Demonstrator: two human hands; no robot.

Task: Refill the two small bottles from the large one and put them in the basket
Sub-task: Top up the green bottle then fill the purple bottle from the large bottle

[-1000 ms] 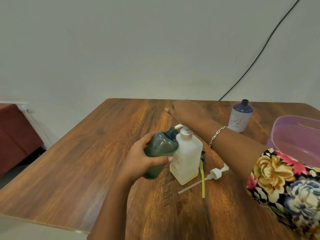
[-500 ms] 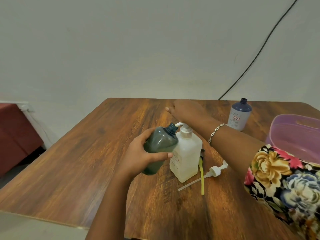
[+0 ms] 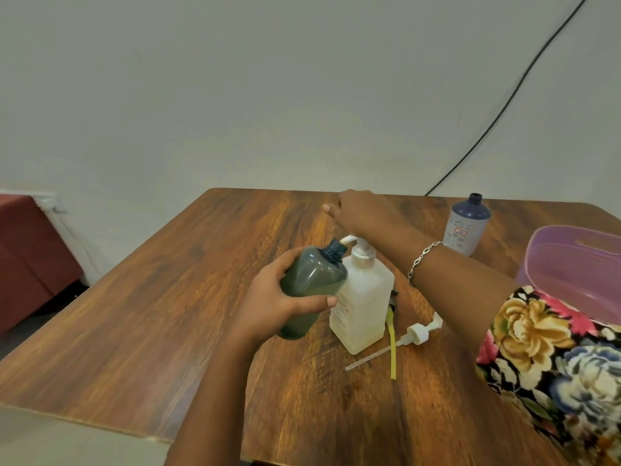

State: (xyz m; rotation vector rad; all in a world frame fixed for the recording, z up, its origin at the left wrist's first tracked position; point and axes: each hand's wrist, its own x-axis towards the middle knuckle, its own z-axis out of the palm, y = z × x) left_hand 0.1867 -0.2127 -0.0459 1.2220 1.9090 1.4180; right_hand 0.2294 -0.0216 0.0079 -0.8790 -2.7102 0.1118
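- Step in hand, as I judge it: filling the first small bottle. The left hand (image 3: pixel 279 307) curls its fingers (image 3: pixel 289 260) round the tilted dark green bottle (image 3: pixel 312 284), whose open neck is at the spout (image 3: pixel 347 238) of the white pump bottle (image 3: pixel 366 304) on the counter (image 3: pixel 168 314).
- The right hand (image 3: pixel 363 210) lies on the pump head, fingers straight, gripping nothing.
- Next calls for steady presses with the neck kept under the spout. The uncapped blue bottle (image 3: pixel 465 227) stands near the purple basket (image 3: pixel 537 250).

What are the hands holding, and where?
The left hand grips the dark green bottle around its middle. The right hand only presses the pump of the white bottle.
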